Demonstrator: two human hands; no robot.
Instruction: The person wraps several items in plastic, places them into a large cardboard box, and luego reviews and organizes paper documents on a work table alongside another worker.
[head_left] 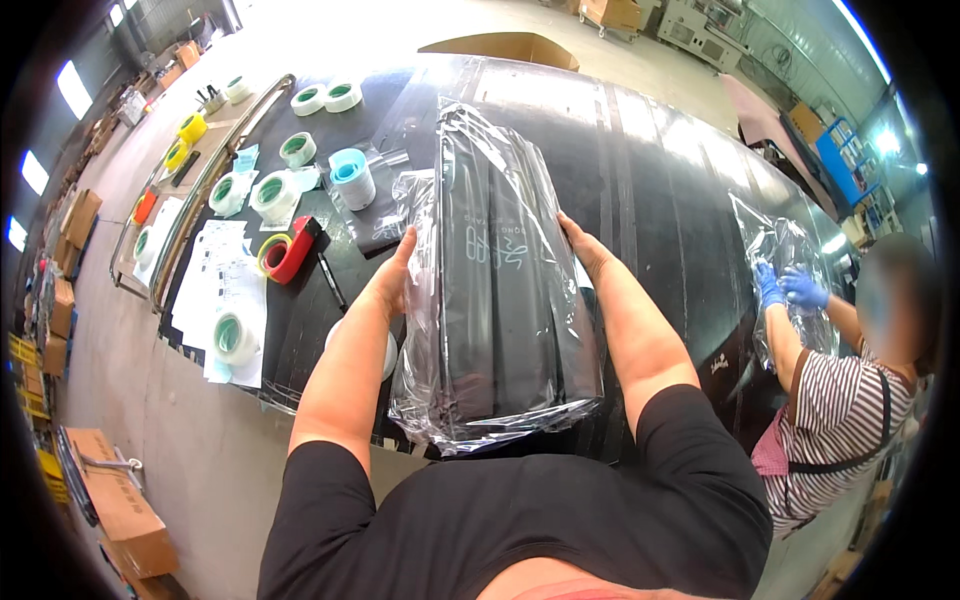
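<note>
A long black box [495, 300] in a clear plastic bag [470, 150] lies lengthwise on the black table [660, 180] in front of me. My left hand [392, 282] grips its left side and my right hand [583, 250] presses against its right side. The bag's open end sticks out loose past the box at the far end.
Several tape rolls [275, 195], a red tape dispenser [290, 250], a black pen [332, 283] and white papers [215, 285] sit on the table's left. At right a person in a striped shirt with blue gloves [790, 288] handles another clear bag. Cardboard boxes [125, 515] stand on the floor.
</note>
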